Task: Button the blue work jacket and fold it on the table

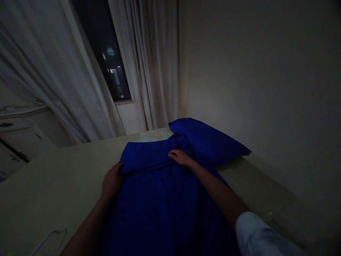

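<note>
While the right hand [179, 156] pinches the long blue cloth [151, 199] beside the plump blue fabric pillow [207, 139], the left hand [112, 180] touches the edge farther from it, grip unclear; lengthwise, the cloth runs toward the wearer.

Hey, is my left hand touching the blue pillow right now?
Apart. In the head view, a wide stretch of blue cloth separates your left hand from the blue pillow.
</note>
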`<state>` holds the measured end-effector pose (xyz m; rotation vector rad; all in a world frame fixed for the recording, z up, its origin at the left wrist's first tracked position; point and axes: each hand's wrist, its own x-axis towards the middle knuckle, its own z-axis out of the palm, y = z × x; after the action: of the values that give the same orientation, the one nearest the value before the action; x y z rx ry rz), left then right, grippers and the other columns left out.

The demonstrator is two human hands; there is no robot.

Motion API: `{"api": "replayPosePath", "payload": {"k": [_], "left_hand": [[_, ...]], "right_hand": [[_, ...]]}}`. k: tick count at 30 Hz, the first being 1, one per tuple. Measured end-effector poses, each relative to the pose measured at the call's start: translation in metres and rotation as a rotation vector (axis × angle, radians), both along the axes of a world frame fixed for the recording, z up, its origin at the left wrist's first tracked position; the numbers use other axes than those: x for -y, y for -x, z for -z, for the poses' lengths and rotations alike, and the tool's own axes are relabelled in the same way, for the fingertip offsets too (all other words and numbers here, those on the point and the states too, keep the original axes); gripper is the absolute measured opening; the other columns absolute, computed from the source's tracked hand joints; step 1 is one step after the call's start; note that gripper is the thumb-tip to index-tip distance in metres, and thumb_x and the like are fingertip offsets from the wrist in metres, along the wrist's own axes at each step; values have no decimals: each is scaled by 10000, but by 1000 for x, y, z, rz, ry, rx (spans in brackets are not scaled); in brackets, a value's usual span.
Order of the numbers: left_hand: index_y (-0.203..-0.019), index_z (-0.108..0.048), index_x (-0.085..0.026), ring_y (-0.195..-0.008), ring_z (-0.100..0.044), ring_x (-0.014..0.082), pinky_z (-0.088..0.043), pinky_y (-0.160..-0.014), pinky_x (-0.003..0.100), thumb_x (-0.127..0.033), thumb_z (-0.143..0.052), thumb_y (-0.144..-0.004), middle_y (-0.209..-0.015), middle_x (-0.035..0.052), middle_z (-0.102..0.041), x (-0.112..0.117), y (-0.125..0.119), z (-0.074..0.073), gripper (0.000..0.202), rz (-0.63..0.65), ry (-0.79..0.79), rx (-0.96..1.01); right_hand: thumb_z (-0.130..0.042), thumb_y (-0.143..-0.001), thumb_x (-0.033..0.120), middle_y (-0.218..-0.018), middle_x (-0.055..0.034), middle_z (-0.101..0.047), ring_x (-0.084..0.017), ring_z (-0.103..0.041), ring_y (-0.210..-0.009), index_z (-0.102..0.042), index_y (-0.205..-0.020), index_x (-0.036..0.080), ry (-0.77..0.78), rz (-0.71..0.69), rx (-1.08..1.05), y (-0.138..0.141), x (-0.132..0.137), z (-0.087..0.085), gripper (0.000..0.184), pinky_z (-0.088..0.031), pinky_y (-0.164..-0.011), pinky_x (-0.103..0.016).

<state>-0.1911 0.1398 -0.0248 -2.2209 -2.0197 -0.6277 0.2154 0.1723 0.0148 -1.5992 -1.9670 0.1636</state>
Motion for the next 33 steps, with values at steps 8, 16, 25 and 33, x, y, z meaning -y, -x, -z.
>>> {"api": "replayPosePath", "payload": {"k": [8, 16, 25, 33], "left_hand": [[-1405, -630, -133, -1300, -630, 270, -475, -1147, 394, -44, -427, -813, -1441, 145, -649, -7, 0, 2, 632, -17, 11, -10], [-1404, -620, -129, -1268, -636, 272, -472, -1128, 380, -57, -431, -823, -1431, 135, -649, -6, 0, 1, 615, -15, 17, -16], [-1395, -625, -156, -1265, -634, 280, -491, -1098, 394, -55, -446, -812, -1438, 115, -646, -8, -1, 2, 619, -31, 32, -24], [-1410, -618, -156, -1256, -636, 299, -500, -1094, 423, -49, -446, -819, -1448, 114, -640, -8, 0, 6, 625, -25, 19, 4]], "right_hand": [[-725, -904, 371, -1439, -204, -609, -308, -581, -1321, -504, -1505, 140, -70, 283, 32, -58, -58, -22, 681, -439, -1107, -448], [-606, -927, 100, -1208, -125, -700, -233, -642, -1132, -698, -1254, 169, 79, 205, 304, -69, -54, -16, 346, -470, -978, -330], [-578, -927, 124, -1292, -114, -632, -224, -642, -1106, -691, -1293, 190, 3, 232, 398, -74, -49, -18, 388, -490, -957, -306], [-482, -883, 25, -1421, -132, -625, -237, -615, -1268, -732, -1286, 176, -40, 328, 373, -84, -43, -18, 497, -462, -1083, -340]]}}
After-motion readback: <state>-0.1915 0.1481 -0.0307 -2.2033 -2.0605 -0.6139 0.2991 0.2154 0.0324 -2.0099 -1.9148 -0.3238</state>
